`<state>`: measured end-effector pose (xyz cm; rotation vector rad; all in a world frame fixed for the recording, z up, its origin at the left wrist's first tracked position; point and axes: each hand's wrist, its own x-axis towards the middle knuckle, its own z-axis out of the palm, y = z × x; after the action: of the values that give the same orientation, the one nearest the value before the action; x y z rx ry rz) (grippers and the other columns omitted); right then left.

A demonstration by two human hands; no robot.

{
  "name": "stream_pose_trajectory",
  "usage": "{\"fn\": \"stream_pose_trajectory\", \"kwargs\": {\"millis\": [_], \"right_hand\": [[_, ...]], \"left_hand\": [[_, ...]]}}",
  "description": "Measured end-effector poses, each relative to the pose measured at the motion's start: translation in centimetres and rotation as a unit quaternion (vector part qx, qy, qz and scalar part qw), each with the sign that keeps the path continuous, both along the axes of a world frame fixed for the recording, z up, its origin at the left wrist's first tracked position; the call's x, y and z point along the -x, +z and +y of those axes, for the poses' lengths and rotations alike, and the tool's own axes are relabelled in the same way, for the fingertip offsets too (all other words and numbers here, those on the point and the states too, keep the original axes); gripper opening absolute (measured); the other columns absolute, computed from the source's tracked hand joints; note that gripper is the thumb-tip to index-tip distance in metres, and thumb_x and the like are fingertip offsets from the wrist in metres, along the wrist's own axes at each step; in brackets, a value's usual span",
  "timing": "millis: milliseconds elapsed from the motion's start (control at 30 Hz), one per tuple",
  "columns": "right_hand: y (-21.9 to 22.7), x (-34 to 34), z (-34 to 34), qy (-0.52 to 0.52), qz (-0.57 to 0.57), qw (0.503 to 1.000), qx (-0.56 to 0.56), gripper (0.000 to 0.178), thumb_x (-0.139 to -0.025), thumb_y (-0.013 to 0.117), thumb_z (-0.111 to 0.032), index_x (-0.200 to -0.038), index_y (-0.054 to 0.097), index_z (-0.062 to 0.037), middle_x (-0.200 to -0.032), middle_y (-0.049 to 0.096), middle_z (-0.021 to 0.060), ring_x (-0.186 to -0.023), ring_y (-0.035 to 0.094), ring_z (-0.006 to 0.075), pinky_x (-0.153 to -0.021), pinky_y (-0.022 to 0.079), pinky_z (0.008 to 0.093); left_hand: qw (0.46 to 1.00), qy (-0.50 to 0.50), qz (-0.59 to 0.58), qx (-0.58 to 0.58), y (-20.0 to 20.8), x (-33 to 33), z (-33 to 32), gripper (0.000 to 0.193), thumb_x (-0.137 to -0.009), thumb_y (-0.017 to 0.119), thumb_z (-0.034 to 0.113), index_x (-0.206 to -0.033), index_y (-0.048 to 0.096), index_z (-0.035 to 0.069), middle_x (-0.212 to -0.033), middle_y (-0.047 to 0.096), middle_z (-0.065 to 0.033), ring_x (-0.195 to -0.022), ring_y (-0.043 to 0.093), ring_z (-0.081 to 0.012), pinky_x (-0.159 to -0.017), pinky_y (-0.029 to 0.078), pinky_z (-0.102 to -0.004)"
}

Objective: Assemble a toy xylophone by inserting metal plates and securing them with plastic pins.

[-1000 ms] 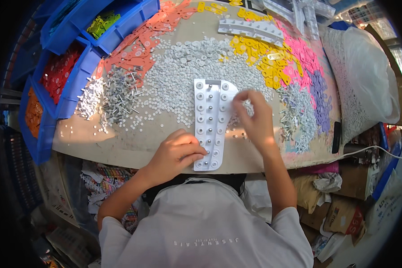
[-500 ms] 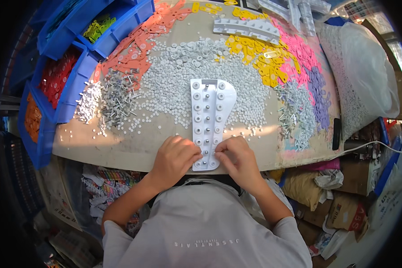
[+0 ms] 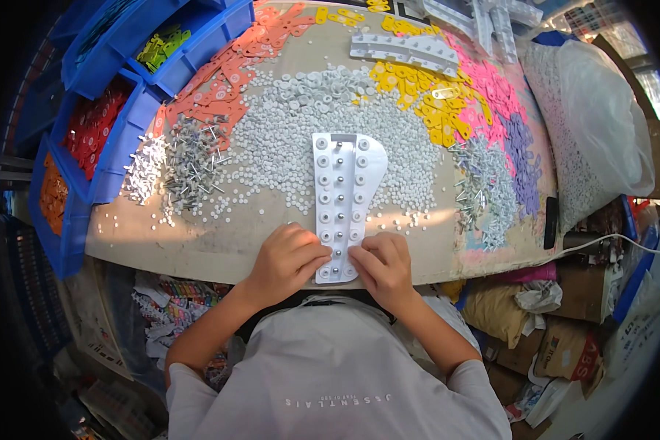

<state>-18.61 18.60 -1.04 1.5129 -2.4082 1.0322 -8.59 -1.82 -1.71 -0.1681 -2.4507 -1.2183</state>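
The tan counter is scuffed and has a curved near edge. Blue bins line its left edge; a translucent bag bulges by the right one. Small white discs spread over the middle, with coral tags toward the far left corner and yellow tags toward the far right. Below the near edge, on the right, are cardboard boxes and a yellowish sack.

The white tray lies at the middle of the near edge. Its long axis runs straight from near edge to far, narrow end nearest the person, the rounded flare at the far end bulging rightward. Silver pins line its central channel, with white rings along both sides.

The left hand and right hand flank its near end, fingers bent and drawn narrow at its sides; I cannot tell whether either pinches a small piece.
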Motion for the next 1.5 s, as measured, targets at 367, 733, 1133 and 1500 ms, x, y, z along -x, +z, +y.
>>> {"fn": "stream_pose_trajectory", "kwargs": {"millis": [367, 733, 1133, 1500], "right_hand": [[3.3, 9.4, -4.9, -0.052, -0.084, 0.993, 0.059, 0.014, -0.085, 0.071, -0.003, -0.099, 0.069, -0.0019, -0.088, 0.066, 0.0123, -0.086, 0.059, 0.0314, -0.080, 0.045, 0.0414], [-2.0, 21.7, -13.2, -0.129, 0.036, 0.991, -0.026, 0.007, -0.083, 0.071, -0.010, -0.089, 0.070, -0.0061, -0.085, 0.067, 0.0131, -0.088, 0.061, 0.0336, -0.082, 0.048, 0.0453], [-2.8, 21.3, -12.9, -0.153, 0.054, 0.986, -0.023, 0.012, -0.080, 0.074, -0.011, -0.089, 0.067, -0.0082, -0.091, 0.065, 0.0106, -0.091, 0.059, 0.0319, -0.079, 0.047, 0.0443], [2.9, 14.4, -9.2, -0.122, -0.096, 0.985, 0.072, 0.010, -0.086, 0.070, -0.004, -0.095, 0.066, -0.0026, -0.088, 0.067, 0.0118, -0.087, 0.061, 0.0296, -0.081, 0.048, 0.0408]], "left_hand": [[0.987, 0.153, -0.040, 0.037, 2.4, 3.7, -6.6, 0.011, -0.086, 0.067, -0.002, -0.096, 0.069, 0.001, -0.091, 0.065, -0.0100, -0.087, 0.063, -0.0290, -0.078, 0.049, -0.0377], [0.989, 0.122, -0.069, 0.041, 0.4, 14.8, -10.3, 0.012, -0.089, 0.070, 0.010, -0.096, 0.073, 0.000, -0.092, 0.071, -0.0113, -0.087, 0.067, -0.0247, -0.077, 0.052, -0.0351], [0.976, 0.158, -0.048, 0.140, -1.5, 18.0, -9.6, 0.015, -0.078, 0.078, 0.016, -0.084, 0.069, 0.006, -0.084, 0.067, -0.0073, -0.083, 0.063, -0.0275, -0.076, 0.049, -0.0418], [0.982, 0.167, -0.055, 0.068, 1.5, 14.1, -8.7, 0.013, -0.084, 0.075, 0.010, -0.089, 0.067, 0.001, -0.085, 0.066, -0.0093, -0.080, 0.061, -0.0260, -0.073, 0.049, -0.0383]]}}
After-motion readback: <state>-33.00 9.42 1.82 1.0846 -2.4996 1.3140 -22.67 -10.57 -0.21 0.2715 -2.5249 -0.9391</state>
